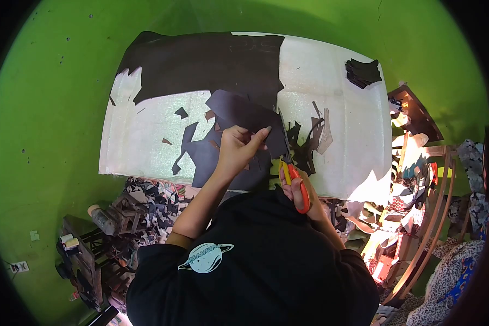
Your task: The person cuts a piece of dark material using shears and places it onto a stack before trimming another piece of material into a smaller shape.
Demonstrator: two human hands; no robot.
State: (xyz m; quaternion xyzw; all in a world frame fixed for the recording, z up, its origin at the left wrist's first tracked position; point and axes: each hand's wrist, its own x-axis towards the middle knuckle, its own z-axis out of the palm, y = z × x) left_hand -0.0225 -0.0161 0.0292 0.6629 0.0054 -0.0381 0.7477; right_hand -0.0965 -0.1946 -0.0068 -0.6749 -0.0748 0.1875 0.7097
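Note:
My left hand (240,146) pinches a dark piece of sheet material (277,140) that looks like leather, thumb on top. My right hand (294,191) grips a pair of scissors (300,187) with orange and yellow handles. The blades point away from me and lie along the right edge of the held piece. Whether they are parted is hard to see. Beneath my left hand lies more dark sheet (206,157), cut in irregular shapes. Thin dark offcuts (305,149) lie right of the scissors, beside a pale flat template-like piece (325,133).
A large dark sheet (201,62) covers the far left of the white table (331,70). At the far right corner sits a stack of dark cut pieces (363,73). Scraps (157,204) crowd the floor around the table, and a wooden chair frame (432,212) stands right.

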